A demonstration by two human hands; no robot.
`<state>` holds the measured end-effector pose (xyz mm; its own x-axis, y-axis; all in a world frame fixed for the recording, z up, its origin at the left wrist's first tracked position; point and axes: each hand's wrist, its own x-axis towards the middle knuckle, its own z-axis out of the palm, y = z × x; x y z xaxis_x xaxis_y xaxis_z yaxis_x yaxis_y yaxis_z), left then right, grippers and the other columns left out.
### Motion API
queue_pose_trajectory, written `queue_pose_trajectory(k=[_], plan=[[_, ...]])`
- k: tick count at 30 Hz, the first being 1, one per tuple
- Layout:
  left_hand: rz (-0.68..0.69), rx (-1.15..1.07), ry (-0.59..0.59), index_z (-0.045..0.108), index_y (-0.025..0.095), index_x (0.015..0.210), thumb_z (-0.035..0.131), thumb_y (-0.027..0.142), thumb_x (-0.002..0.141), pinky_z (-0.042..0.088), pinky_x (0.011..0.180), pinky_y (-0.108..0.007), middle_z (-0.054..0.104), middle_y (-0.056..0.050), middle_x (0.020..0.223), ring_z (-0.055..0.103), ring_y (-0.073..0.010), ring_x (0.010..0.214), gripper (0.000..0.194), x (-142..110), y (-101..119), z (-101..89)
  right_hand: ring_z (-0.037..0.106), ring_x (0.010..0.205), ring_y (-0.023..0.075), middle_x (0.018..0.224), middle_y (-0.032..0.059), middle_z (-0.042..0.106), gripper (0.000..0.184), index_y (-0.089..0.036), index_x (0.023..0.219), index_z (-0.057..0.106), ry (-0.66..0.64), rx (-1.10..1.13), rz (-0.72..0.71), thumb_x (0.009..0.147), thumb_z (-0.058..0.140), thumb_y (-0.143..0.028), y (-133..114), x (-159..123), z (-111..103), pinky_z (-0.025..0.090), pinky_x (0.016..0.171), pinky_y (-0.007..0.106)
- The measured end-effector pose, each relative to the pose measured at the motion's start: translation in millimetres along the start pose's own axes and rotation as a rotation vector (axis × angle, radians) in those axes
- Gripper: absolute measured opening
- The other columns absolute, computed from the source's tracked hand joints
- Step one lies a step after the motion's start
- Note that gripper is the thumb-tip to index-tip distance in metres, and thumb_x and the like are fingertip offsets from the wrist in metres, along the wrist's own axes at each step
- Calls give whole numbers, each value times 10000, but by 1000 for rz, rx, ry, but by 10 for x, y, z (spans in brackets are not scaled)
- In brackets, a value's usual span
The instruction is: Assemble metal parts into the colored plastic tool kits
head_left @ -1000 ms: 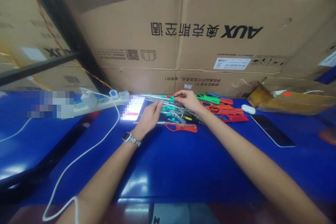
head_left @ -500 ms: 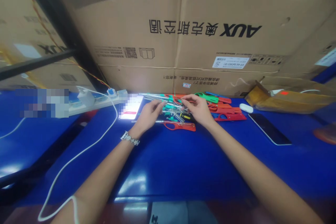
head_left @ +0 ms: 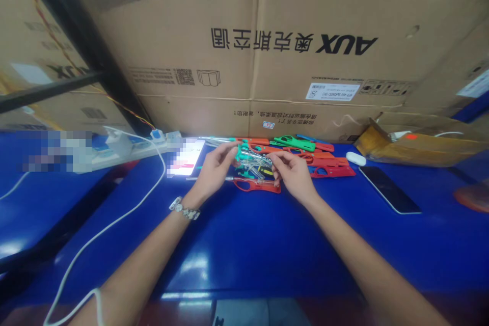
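A heap of screwdrivers and plastic tool holders, red [head_left: 331,167] and green [head_left: 294,142], lies on the blue table [head_left: 267,244] against a big cardboard box. My left hand [head_left: 214,169], with a watch on its wrist, pinches a green-handled screwdriver [head_left: 244,153] lifted a little over the heap. My right hand [head_left: 292,173] is closed on the other end of the same bundle of clear and metal shafts [head_left: 256,167]. A red holder [head_left: 256,186] lies just below both hands.
A lit phone [head_left: 184,159] lies left of the heap, next to a white power strip [head_left: 126,146] with a white cable [head_left: 114,224] trailing toward me. A dark phone [head_left: 389,189] and a white earbud case [head_left: 355,158] lie at the right. An AUX cardboard box [head_left: 290,46] walls the back.
Both hands drew back from the far side of the heap toward me. The left hand went from lying flat on the tools to pinching and lifting a green-handled screwdriver.
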<state>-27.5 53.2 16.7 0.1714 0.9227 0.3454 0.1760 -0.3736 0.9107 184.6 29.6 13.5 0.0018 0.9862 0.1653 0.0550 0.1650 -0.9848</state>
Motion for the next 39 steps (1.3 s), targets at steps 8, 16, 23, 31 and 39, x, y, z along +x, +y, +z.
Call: queue_pose_trajectory(k=[8, 16, 23, 31, 39], plan=[[-70, -147, 57, 702, 160, 1040, 694, 501, 819, 567, 813, -331, 724, -42, 915, 691, -176, 778, 406, 18, -43, 5, 526, 392, 114, 628, -17, 625, 332, -208, 832, 676, 26, 39, 7, 666, 804, -465, -6, -57, 87, 459, 362, 263], [-193, -306, 12, 680, 157, 889, 797, 390, 722, 573, 671, -289, 706, -18, 730, 668, -146, 660, 310, -26, 67, 94, 567, 433, 140, 535, -8, 621, 298, -197, 812, 721, 86, 73, 2, 700, 788, -465, 23, -119, 206, 501, 417, 272], [-174, -330, -17, 641, 169, 1157, 784, 353, 745, 563, 692, -278, 725, -14, 763, 678, -140, 691, 473, -50, 142, 100, 591, 445, 121, 592, -17, 650, 353, -192, 931, 719, 12, 150, 11, 711, 777, -463, 22, -105, 198, 518, 425, 247], [-81, -230, 36, 708, 161, 913, 790, 335, 745, 524, 725, -242, 746, -39, 853, 673, -136, 767, 256, -54, 182, 95, 619, 444, 116, 577, 13, 681, 361, -155, 759, 669, -40, 241, 38, 680, 820, -473, 2, -114, 217, 508, 392, 201], [-155, -281, -3, 714, 158, 921, 812, 342, 726, 533, 774, -269, 765, -37, 829, 689, -147, 754, 285, -30, 169, 24, 677, 534, 147, 650, 4, 708, 374, -172, 923, 681, -143, 268, 0, 705, 811, -446, -25, -112, 195, 542, 400, 213]])
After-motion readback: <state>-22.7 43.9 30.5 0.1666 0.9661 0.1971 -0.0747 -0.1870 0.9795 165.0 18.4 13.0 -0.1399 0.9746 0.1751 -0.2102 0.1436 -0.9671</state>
